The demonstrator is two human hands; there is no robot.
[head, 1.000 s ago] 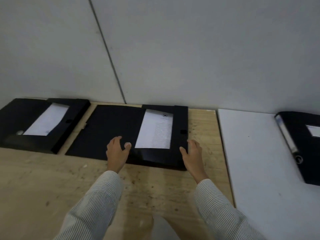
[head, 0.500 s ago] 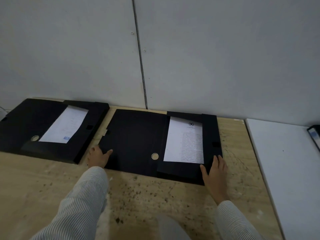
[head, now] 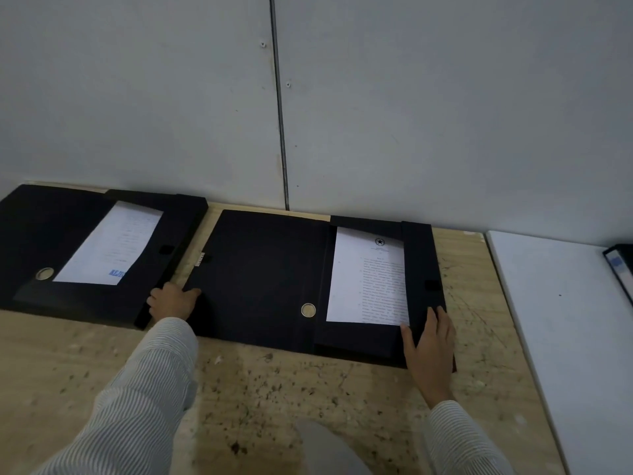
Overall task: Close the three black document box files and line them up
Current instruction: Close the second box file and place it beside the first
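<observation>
None of the closing looks done yet, as far as this view shows. The middle box file (head: 274,286) lies flat and open across the centre of the frame on the wooden bench (head: 274,399), its wide lid spread to the left and its tray to the right, with a printed sheet (head: 368,279) lying face up in the tray. The left hand (head: 173,301) sits at the lid's lower left edge, in the narrow gap between this file and its neighbour; its fingers curl at that edge, but whether they have actually got under the lid I cannot tell. The right hand (head: 431,347) lies flat with fingers spread on the lower right corner of the tray, pressing down rather than gripping anything, which I read as steadying the file so the lid can be swung over. A second box file (head: 68,255) at the left of the frame is also open, with a sheet of paper (head: 109,245) inside it (so that one is left to do as well). The third black file (head: 621,265) only shows as a sliver at the right edge, on a white board (head: 555,320), and whether it is open or shut cannot be told from here. The lining-up step has not begun: the two visible files sit at slightly different angles near the wall, and the third is well apart from them.
</observation>
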